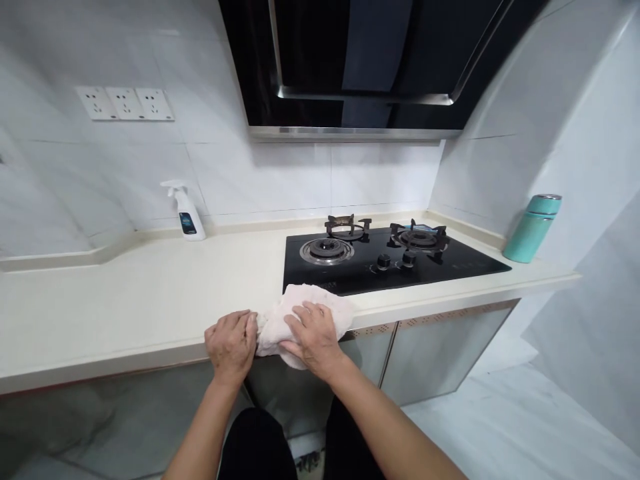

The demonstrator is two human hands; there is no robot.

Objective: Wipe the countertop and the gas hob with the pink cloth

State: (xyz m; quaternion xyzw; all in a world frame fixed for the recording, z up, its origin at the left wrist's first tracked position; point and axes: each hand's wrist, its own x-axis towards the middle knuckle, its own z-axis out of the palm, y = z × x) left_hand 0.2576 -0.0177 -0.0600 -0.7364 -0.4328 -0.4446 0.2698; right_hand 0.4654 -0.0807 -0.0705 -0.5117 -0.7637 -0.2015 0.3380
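1. countertop (125, 300): pale, long, runs wall to wall. its front edge sits just before the person, so both hands meet it without stretching.
2. range hood (360, 67): black glass, slanted, mounted directly above the cooking area, presumably to catch what rises from the burners.
3. gas hob (390, 263): black glass set flush into the counter, right of centre. two burners, knobs near its front. no flame visible.
4. cloth (310, 310): pale pink, bunched, lying on the counter's front edge and touching the hob's near left corner. part of it droops over the lip.
5. right hand (313, 337): palm down on the cloth, fingers loosely spread, not clenched. judgement: the flat spread puts weight over a broad patch of fabric.
6. left hand (231, 343): knuckles up, fingers curled tight around the cloth's gathered left end at the counter edge. judgement: this grip anchors the bundle so it cannot slide away under the other palm.
7. teal flask (531, 228): upright at the far right corner, lid on, well apart from the hob and hands.
8. spray bottle (186, 212): white, upright against the back wall, left of the hob, near but out of the hands' way.
9. wall sockets (125, 103): three in a row, high on the tile, nothing plugged in.
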